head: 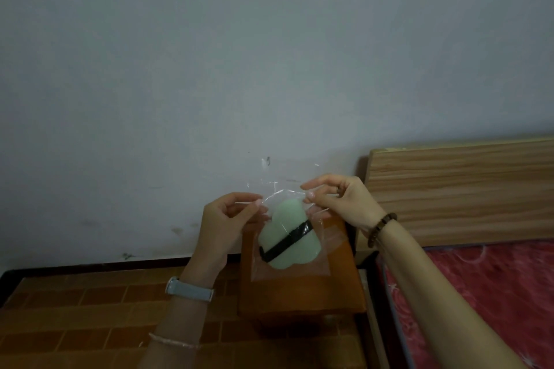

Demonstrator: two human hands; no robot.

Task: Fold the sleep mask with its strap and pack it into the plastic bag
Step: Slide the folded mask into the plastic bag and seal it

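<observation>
- The left hand point(227, 219) is raised in front of the chest with the palm turned toward the camera. Its thumb and forefinger are pinched on the left side of the plastic bag point(328, 244), near the bag's top.
- The right hand point(344, 201) comes in from the right with the wrist bent. Its thumb and forefinger pinch the right side of the bag's top, and the other fingers are loosely curled behind.
- Both forearms reach up and inward from the bottom of the view, so the two hands meet close together at the bag's mouth.
- The pale green sleep mask point(284, 225) sits inside the clear bag, hanging below the hands.
- The black strap point(287, 244) crosses the mask on a slant.
- Loose clear film stands up above the fingers.
- The bag hangs in front of a small orange-brown stool point(299, 293); whether it touches the stool cannot be told.
- The left wrist wears a watch point(190, 289), and the right wrist wears a bead bracelet point(382, 229).
- A wooden headboard point(464, 189) and a red bed cover point(479, 278) lie to the right.
- A grey wall point(239, 54) stands behind, and the floor point(90, 308) is brown tile.
</observation>
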